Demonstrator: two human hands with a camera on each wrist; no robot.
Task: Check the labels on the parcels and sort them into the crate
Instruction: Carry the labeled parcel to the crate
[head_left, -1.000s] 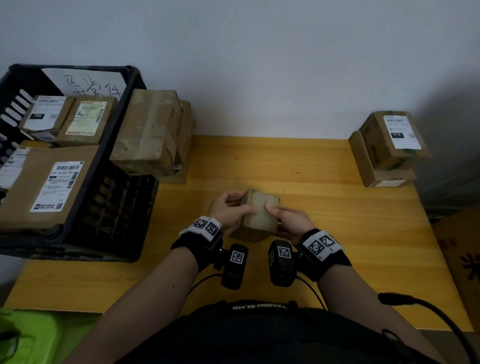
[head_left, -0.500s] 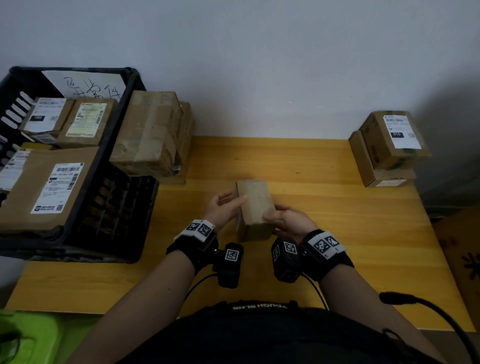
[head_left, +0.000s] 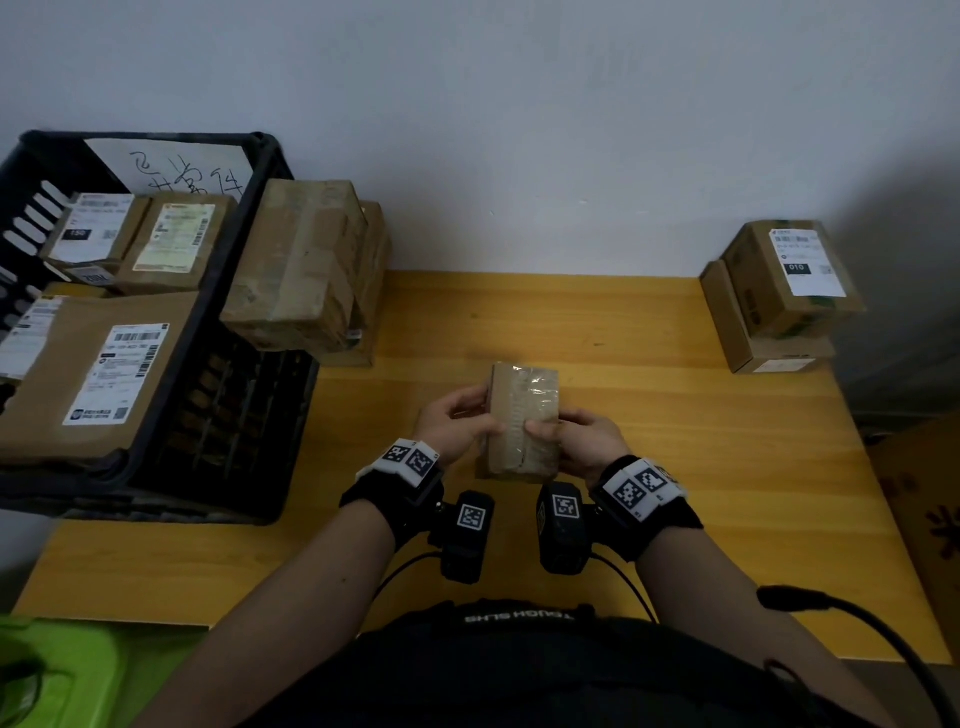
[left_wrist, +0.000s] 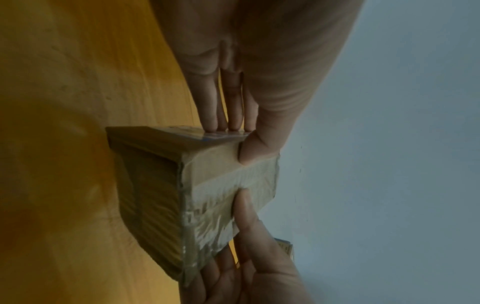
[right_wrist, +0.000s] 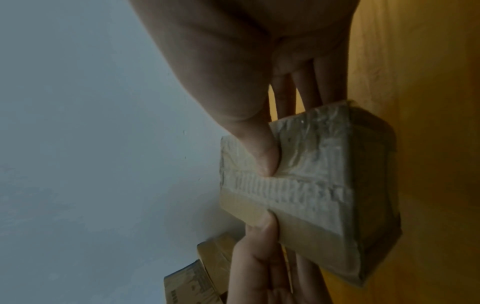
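**Small parcel flipped tape-side up in our hands**

Since half a second back we've turned the small parcel (head_left: 524, 415) so its taped face looks up at us, and our left hand (head_left: 457, 423) has closed back onto it after being open beside it. No label shows on that face, just wrinkly clear tape down the middle.

Going big to small: the wooden table (head_left: 675, 467) fills most of the view. On its left end sits the black crate (head_left: 218, 415) with several labelled parcels inside, a big flat one (head_left: 93, 374) in front and two smaller ones (head_left: 135, 239) behind it. Right next to the crate there's a stack of plain brown boxes (head_left: 306, 265), and over by the far right edge two labelled boxes (head_left: 784, 291) are piled up against the wall.

Then us: the small parcel is held above the middle of the table, near our body. Our left hand grips its left side, thumb on top and fingers (left_wrist: 223, 115) flat on the side face. Our right hand (head_left: 587, 441) grips the right side, thumb (right_wrist: 259, 152) pressed on the tape, fingers underneath.
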